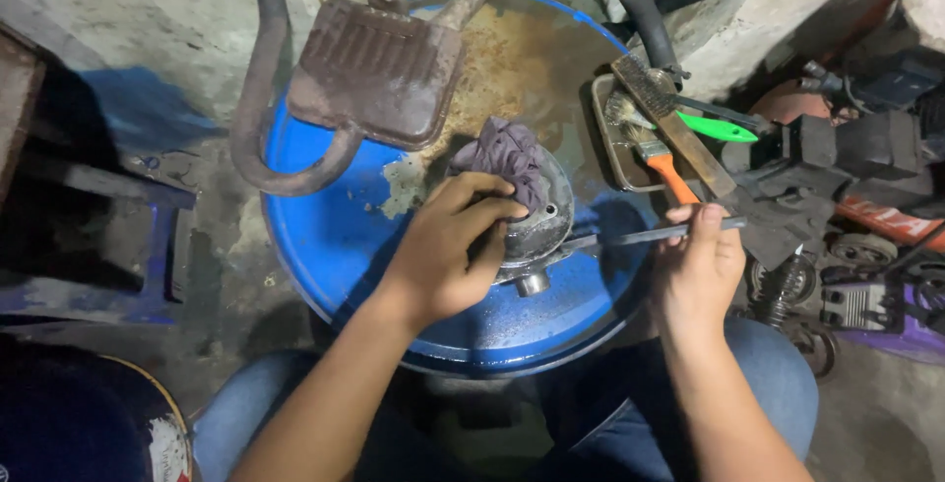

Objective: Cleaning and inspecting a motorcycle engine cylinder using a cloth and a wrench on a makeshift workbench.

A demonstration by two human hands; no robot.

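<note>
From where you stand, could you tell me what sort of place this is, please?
Probably a small repair workshop: a blue drum serves as the bench, with a rusty exhaust part, a wire brush and engine parts nearby.

Two hands are at work: the left hand (448,251) and the right hand (697,263). Under the left hand sits one round metal part (539,226) with one grey rag (507,155). The right hand holds one thin metal tool (640,237). Beyond it lie two brushes (655,152), perhaps three. One rusty exhaust muffler (374,73) lies beyond the left hand, on one blue drum (325,236).
</note>
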